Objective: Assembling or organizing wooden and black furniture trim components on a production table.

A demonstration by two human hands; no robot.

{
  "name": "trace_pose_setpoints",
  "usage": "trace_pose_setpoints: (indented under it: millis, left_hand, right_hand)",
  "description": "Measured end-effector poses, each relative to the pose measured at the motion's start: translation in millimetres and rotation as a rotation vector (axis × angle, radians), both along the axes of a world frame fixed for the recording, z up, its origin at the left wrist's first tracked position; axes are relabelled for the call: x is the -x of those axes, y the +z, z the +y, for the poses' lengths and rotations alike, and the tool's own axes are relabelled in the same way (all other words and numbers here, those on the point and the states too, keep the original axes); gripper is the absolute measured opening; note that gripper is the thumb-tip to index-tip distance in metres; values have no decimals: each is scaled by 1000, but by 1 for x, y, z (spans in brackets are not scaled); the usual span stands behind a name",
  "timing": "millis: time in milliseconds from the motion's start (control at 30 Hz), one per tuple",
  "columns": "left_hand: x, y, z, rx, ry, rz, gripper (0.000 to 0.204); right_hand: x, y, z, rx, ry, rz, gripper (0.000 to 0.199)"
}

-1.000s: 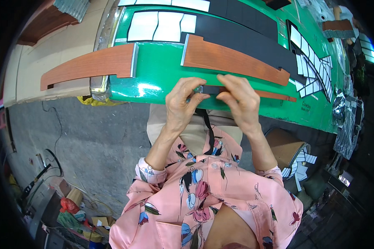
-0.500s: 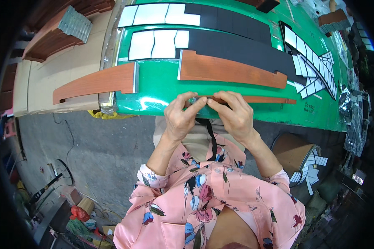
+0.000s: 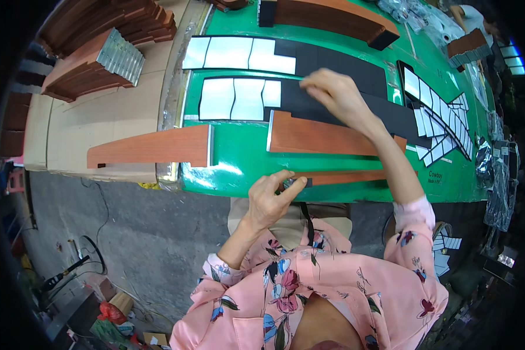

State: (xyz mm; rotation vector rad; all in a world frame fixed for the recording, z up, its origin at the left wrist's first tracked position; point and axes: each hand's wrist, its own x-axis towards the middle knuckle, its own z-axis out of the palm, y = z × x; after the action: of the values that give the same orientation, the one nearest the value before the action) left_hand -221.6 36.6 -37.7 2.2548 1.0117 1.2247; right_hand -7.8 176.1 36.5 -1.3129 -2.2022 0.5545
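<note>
The left hand (image 3: 271, 198) pinched a small dark strip piece (image 3: 297, 183) against the narrow wooden slat (image 3: 347, 176) at the green table's (image 3: 239, 166) near edge. The right hand (image 3: 335, 93), fingers loosely curled and empty, reached over the black strips (image 3: 332, 105). A one-handed hold risked the piece slipping askew.

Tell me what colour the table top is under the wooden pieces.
Bright glossy green: the table top shows best in the head view, around the reddish-brown wooden pieces.
</note>
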Motion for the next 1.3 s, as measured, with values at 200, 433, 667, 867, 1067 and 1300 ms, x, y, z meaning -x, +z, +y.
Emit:
trace_pose_setpoints:
  millis: [200, 433, 667, 867, 1067, 1300]
  left_hand:
    - [-4, 2, 4, 16, 0, -126, 42]
    - [2, -8, 7, 121, -70, -200, 46]
    - [2, -16, 6, 136, -97, -219, 43]
    - [-3, -3, 2, 226, -56, -215, 39]
    - [23, 13, 14, 283, 32, -101, 37]
    - [43, 25, 22, 472, 338, -34, 31]
  right_hand:
    - [12, -52, 96, -261, -81, -445, 10]
    - [15, -72, 111, -442, 10, -594, 7]
    - [15, -75, 113, -441, -63, -521, 7]
    - [-3, -58, 122, -47, -273, -205, 20]
    - [-30, -7, 49, 544, -285, 414, 34]
    - [-106, 16, -81, 628, -333, 739, 34]
